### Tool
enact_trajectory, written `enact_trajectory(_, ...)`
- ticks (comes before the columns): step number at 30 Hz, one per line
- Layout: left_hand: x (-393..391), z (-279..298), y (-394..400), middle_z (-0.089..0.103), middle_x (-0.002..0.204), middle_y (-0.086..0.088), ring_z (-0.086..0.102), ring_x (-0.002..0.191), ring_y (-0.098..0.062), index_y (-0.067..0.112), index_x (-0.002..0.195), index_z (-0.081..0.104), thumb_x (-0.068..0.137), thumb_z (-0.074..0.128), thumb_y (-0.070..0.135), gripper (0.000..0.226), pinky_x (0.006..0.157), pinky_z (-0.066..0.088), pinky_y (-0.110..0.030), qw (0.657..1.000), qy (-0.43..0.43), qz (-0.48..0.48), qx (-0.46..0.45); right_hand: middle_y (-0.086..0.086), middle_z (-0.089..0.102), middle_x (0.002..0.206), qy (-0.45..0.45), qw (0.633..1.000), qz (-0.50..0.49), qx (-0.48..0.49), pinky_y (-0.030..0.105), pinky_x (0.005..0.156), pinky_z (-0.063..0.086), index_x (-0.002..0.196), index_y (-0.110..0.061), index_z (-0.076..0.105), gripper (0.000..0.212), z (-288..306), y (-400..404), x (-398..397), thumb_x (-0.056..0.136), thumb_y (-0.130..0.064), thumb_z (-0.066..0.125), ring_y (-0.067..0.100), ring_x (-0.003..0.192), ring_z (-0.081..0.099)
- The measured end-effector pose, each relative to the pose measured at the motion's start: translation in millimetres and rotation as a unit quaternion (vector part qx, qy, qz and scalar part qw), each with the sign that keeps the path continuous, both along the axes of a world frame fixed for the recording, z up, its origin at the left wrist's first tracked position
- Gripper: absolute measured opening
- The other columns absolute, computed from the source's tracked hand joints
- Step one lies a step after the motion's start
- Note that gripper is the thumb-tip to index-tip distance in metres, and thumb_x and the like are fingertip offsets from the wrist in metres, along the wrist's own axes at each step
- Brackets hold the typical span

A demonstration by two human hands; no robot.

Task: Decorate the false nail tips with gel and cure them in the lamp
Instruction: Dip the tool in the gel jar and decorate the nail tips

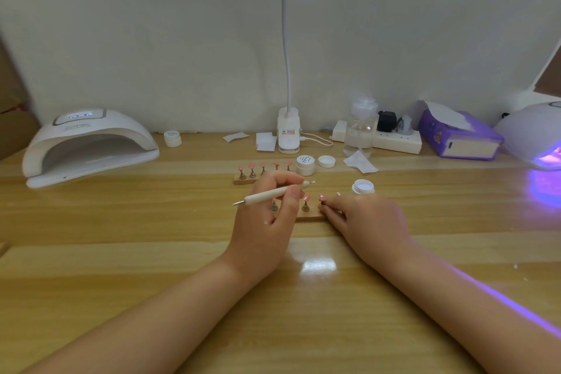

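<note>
Two hands (306,209) apparently around nail-tip holder (309,215)

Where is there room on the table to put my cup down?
Bare wood lies between the left nail lamp and the left hand, and along the near edge around both arms. It is crowded around the nail stands and gel jars.

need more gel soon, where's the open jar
In the head view, the open jar stands on the table right of centre, just beyond the right hand.
</note>
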State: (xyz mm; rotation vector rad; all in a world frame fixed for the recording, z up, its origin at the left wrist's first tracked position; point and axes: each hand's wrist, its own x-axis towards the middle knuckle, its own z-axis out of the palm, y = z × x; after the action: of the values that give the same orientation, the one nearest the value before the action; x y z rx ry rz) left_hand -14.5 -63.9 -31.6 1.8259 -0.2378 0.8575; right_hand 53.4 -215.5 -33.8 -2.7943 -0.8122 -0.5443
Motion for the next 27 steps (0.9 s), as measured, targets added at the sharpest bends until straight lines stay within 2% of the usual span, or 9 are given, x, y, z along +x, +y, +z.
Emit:
enact_trajectory(3, 0.0, -0.1, -0.1, 0.062, 0.092, 0.026, 0.065, 0.082, 0.001, 0.03, 0.092, 0.057, 0.09, 0.049, 0.021, 0.012, 0.068, 0.049, -0.013, 1.0, 0.001, 0.002, -0.001, -0.007, 0.07, 0.089, -0.015, 0.999, 0.025, 0.021, 0.027, 0.053, 0.034, 0.106, -0.032, 0.067, 0.034, -0.9, 0.6, -1.7, 0.097, -0.045, 0.036, 0.014, 0.08, 0.062)
enact_trajectory(6, 0.3, 0.2, -0.1, 0.064, 0.093, 0.019, 0.066, 0.082, 0.001, 0.03, 0.091, 0.058, 0.09, 0.049, 0.021, 0.012, 0.068, 0.05, -0.015, 1.0, 0.004, 0.0, -0.011, -0.005, 0.069, 0.071, -0.025, 0.992, 0.056, 0.114, 0.025, 0.05, 0.035, 0.093, -0.028, 0.072, 0.016, -1.4, 1.0, -6.2, 0.09, -0.033, 0.058, 0.019, 0.068, 0.063)
enact_trajectory(9, 0.4, 1.1, 0.8, 0.065, 0.09, 0.01, 0.066, 0.081, -0.002, 0.03, 0.091, 0.058, 0.09, 0.05, 0.022, 0.012, 0.069, 0.053, -0.025, 1.0, 0.004, 0.005, -0.014, -0.016, 0.054, 0.056, 0.024, 0.983, 0.061, 0.172, 0.025, 0.051, 0.04, 0.083, -0.031, 0.071, 0.007, -0.2, 2.8, -8.6, 0.083, -0.029, 0.064, 0.008, 0.059, 0.053)
enact_trajectory(11, 0.3, 1.5, 1.5, 0.065, 0.088, 0.008, 0.066, 0.08, -0.004, 0.031, 0.09, 0.059, 0.09, 0.05, 0.025, 0.01, 0.069, 0.054, -0.03, 1.0, 0.003, 0.006, -0.012, -0.02, 0.054, 0.058, 0.066, 0.976, 0.064, 0.2, 0.023, 0.054, 0.043, 0.078, -0.035, 0.067, 0.006, 0.4, 4.2, -8.2, 0.08, -0.031, 0.064, 0.004, 0.06, 0.052)
enact_trajectory(15, -0.3, 2.1, 1.2, 0.066, 0.085, 0.013, 0.066, 0.077, -0.01, 0.033, 0.086, 0.058, 0.085, 0.048, 0.04, 0.012, 0.069, 0.055, -0.036, 1.0, 0.004, -0.001, -0.031, -0.026, 0.058, 0.063, 0.106, 0.966, 0.062, 0.226, 0.016, 0.054, 0.04, 0.07, -0.037, 0.061, 0.009, -0.9, 5.4, -8.2, 0.078, -0.035, 0.065, -0.008, 0.068, 0.053)
enact_trajectory(19, 0.1, 2.1, 1.5, 0.066, 0.084, 0.014, 0.066, 0.078, -0.009, 0.031, 0.086, 0.059, 0.084, 0.048, 0.04, 0.014, 0.072, 0.056, -0.04, 1.0, 0.004, -0.003, -0.029, -0.023, 0.06, 0.064, 0.104, 0.97, 0.059, 0.214, 0.016, 0.053, 0.042, 0.073, -0.036, 0.062, 0.006, -2.2, 4.2, -8.7, 0.078, -0.034, 0.065, -0.007, 0.065, 0.054)
enact_trajectory(22, 0.5, 2.4, 1.8, 0.067, 0.083, 0.015, 0.066, 0.078, -0.008, 0.034, 0.086, 0.058, 0.084, 0.048, 0.04, 0.012, 0.071, 0.056, -0.039, 1.0, 0.004, 0.002, -0.021, -0.02, 0.061, 0.067, 0.104, 0.972, 0.049, 0.207, 0.014, 0.052, 0.039, 0.077, -0.034, 0.065, 0.003, -2.9, 3.2, -7.0, 0.079, -0.032, 0.063, -0.008, 0.062, 0.052)
enact_trajectory(27, 0.0, 2.5, 0.8, 0.067, 0.081, 0.017, 0.066, 0.076, -0.009, 0.036, 0.084, 0.057, 0.085, 0.049, 0.039, 0.01, 0.068, 0.055, -0.035, 1.0, 0.005, 0.005, -0.022, -0.022, 0.059, 0.065, 0.116, 0.958, 0.06, 0.254, 0.012, 0.055, 0.038, 0.075, -0.036, 0.062, 0.009, -2.6, 2.5, -5.9, 0.078, -0.028, 0.064, -0.012, 0.065, 0.052)
